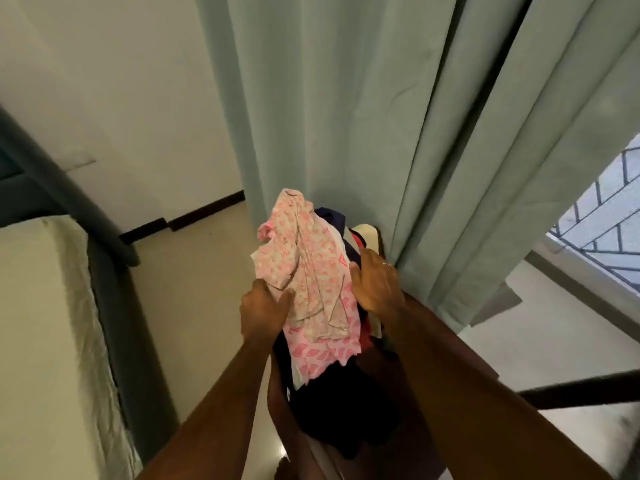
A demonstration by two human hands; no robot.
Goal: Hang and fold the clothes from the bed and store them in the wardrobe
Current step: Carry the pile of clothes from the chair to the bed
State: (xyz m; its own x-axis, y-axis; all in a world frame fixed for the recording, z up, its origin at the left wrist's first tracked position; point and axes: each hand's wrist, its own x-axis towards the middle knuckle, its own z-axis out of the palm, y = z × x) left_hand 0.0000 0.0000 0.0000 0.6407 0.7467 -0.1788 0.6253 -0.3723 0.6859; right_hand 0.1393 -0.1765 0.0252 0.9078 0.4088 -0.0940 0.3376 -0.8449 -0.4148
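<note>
A heap of clothes fills the middle of the head view, with a pink floral garment (306,268) on top and dark garments (346,410) underneath. My left hand (265,308) grips the left side of the pink garment, its thumb curled into the cloth. On the right side of the heap my right hand (375,282) presses with fingers extended; a ring shows on one finger. What the heap rests on is hidden. No wardrobe is in view.
A pale green curtain (381,116) hangs right behind the heap. The bed (38,323) with a light sheet and dark frame lies at the left. A window with a grille (606,223) is at the right. Tiled floor (194,299) lies between bed and heap.
</note>
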